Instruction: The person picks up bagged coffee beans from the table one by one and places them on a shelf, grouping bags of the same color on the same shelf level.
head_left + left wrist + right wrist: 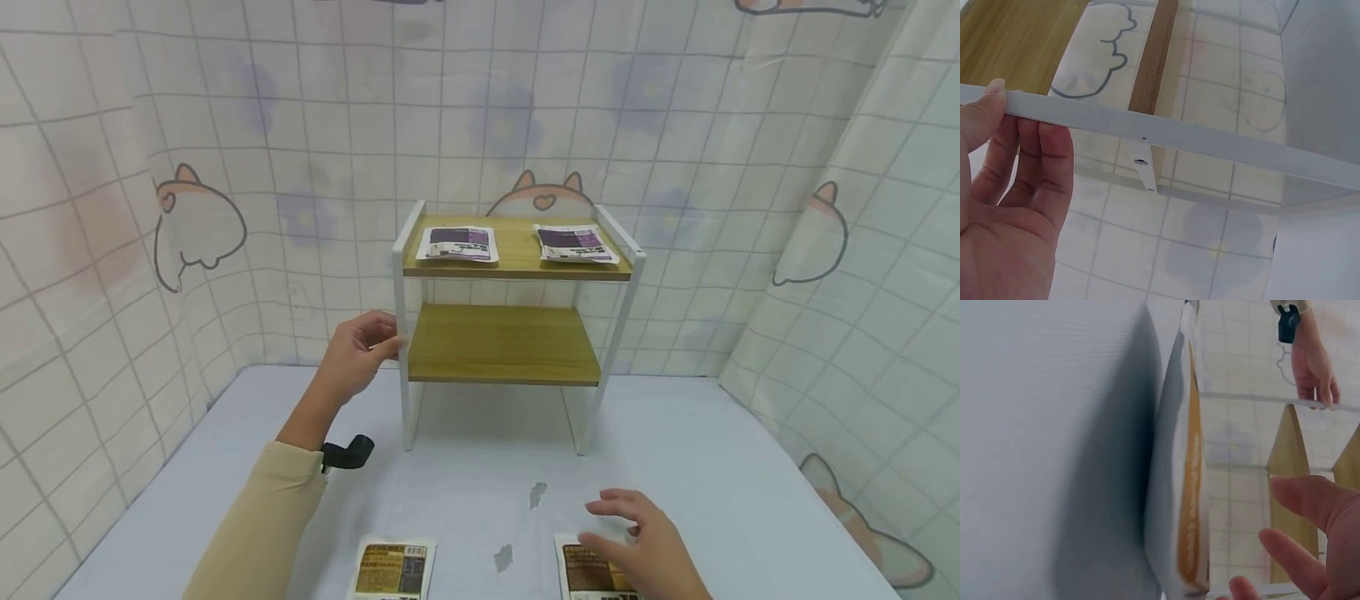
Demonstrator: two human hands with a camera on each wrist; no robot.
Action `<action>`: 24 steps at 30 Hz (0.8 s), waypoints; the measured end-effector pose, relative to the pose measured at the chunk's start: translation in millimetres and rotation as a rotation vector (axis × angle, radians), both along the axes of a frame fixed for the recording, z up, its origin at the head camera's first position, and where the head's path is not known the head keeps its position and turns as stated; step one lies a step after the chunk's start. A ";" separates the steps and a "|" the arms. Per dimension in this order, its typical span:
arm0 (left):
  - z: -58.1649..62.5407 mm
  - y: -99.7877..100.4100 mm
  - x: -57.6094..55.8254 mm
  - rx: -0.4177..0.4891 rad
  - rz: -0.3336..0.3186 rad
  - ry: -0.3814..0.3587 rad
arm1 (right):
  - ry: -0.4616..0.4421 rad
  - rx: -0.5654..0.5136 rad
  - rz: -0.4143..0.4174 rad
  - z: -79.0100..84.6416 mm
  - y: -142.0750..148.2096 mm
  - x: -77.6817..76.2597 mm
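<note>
A two-tier rack (pixel 504 343) with white side frames and wood-coloured boards stands on the table. My left hand (pixel 358 354) holds its left front post between thumb and fingers, as the left wrist view shows: the thumb lies on one side of the white bar (pixel 1210 140), the fingertips on the other. Low in the head view, my right hand (pixel 637 542) hovers over a brown-and-white packet (pixel 592 571), thumb and fingers spread and holding nothing. The right wrist view shows this packet (pixel 1191 487) edge-on, apart from the fingers. Another brown packet (pixel 390 571) lies to its left.
Two purple-and-white packets, one at left (pixel 458 244) and one at right (pixel 576 244), lie on the rack's top board. Grey patches (pixel 503 557) mark the white table (pixel 675 450). A gridded cloth with cartoon animals (pixel 360 108) hangs behind and at both sides.
</note>
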State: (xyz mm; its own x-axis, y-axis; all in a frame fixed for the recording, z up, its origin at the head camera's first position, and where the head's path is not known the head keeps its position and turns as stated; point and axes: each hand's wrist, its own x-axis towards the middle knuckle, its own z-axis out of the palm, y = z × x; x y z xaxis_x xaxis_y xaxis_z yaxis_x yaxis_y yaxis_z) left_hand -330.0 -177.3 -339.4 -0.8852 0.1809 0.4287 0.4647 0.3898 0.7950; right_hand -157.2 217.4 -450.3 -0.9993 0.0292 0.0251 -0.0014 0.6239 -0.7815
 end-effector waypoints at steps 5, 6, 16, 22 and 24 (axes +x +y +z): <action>0.2 -0.8 -0.3 0.003 -0.013 0.002 | -0.087 0.022 -0.002 -5.1 6.5 1.1; 0.1 -1.0 -0.4 0.006 -0.015 0.002 | -0.104 0.031 0.003 -5.9 7.1 0.6; 0.9 -0.3 1.5 0.018 -0.017 -0.014 | -0.174 0.094 -0.006 -11.0 14.9 2.8; 0.3 -1.1 1.0 0.028 -0.020 -0.019 | -0.265 0.041 0.042 -17.1 19.1 4.1; 1.1 -0.7 2.0 0.028 -0.019 -0.020 | -0.258 0.006 0.113 -16.3 23.0 4.5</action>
